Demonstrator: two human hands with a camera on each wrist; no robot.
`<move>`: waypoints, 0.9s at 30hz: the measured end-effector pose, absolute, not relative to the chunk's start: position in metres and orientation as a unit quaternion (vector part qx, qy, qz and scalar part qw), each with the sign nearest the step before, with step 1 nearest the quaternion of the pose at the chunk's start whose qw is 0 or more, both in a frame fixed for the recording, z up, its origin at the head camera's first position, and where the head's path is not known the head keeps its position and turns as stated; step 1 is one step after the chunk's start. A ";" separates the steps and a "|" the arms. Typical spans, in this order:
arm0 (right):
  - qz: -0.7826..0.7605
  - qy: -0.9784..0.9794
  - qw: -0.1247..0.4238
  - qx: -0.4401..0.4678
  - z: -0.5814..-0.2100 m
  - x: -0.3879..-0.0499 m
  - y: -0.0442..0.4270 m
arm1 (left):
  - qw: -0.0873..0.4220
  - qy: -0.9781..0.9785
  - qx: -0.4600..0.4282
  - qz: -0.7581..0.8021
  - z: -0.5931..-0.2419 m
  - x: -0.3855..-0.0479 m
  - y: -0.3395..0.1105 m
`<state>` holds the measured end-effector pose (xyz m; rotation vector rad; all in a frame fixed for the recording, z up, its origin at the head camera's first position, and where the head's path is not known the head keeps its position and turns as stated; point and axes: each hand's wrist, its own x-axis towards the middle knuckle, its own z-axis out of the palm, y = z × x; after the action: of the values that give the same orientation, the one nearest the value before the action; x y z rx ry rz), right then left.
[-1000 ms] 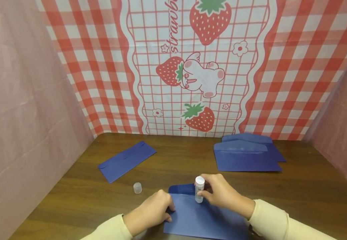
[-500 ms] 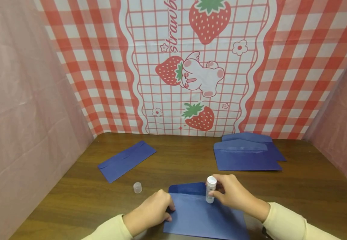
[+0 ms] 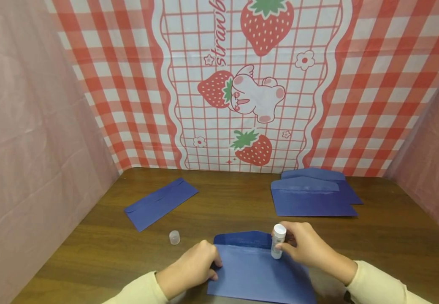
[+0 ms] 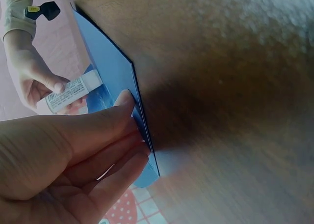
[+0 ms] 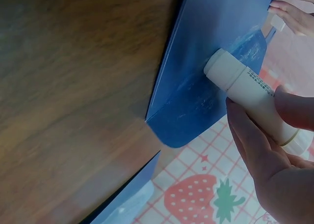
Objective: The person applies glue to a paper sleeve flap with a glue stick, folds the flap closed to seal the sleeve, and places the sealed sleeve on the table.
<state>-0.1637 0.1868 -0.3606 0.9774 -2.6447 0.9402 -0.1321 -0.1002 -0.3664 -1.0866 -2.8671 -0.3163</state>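
Observation:
My right hand (image 3: 303, 245) grips a white glue stick (image 3: 278, 242), held nearly upright. In the right wrist view the glue stick's (image 5: 250, 94) lower end meets a blue envelope (image 3: 257, 276) near the fold of its raised flap (image 3: 242, 239). Whitish streaks show along the flap and fold. At the envelope's left edge rests my left hand (image 3: 193, 268). In the left wrist view its thumb and fingertips (image 4: 125, 98) touch the envelope (image 4: 110, 57) close to that edge, thumb and fingers apart. A small translucent cap (image 3: 174, 237) stands on the table, left of the envelope.
Two blue envelopes (image 3: 310, 204) with raised flaps overlap at the back right of the brown wooden table (image 3: 101, 253). Another blue envelope (image 3: 160, 204), its flap folded down, lies at the back left. Behind the table hangs a strawberry-print cloth (image 3: 257, 93).
My right hand has moved rightward along the envelope's fold with the glue stick, uncovering more of the flap. The left hand stays at the envelope's left edge.

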 end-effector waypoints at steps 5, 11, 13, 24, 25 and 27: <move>0.296 -0.898 0.077 0.318 -0.356 -0.161 0.193 | 0.030 -0.929 -0.353 -0.104 -0.366 -0.131 -0.100; 0.289 -0.905 0.082 0.302 -0.357 -0.159 0.203 | 0.034 -0.929 -0.354 -0.103 -0.366 -0.131 -0.101; 0.290 -0.904 0.088 0.302 -0.357 -0.159 0.205 | 0.037 -0.929 -0.354 -0.100 -0.366 -0.131 -0.101; 0.260 -0.922 0.062 0.281 -0.351 -0.159 0.214 | 0.038 -0.929 -0.354 -0.099 -0.367 -0.131 -0.100; 0.257 -0.923 0.060 0.280 -0.350 -0.159 0.215 | 0.038 -0.929 -0.353 -0.100 -0.367 -0.131 -0.100; 0.256 -0.923 0.054 0.281 -0.347 -0.160 0.216 | 0.039 -0.930 -0.353 -0.099 -0.367 -0.131 -0.100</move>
<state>-0.1597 0.2160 -0.3474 0.8549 -2.8058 0.7765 -0.1314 -0.1003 -0.3670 -1.0820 -2.8500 -0.3030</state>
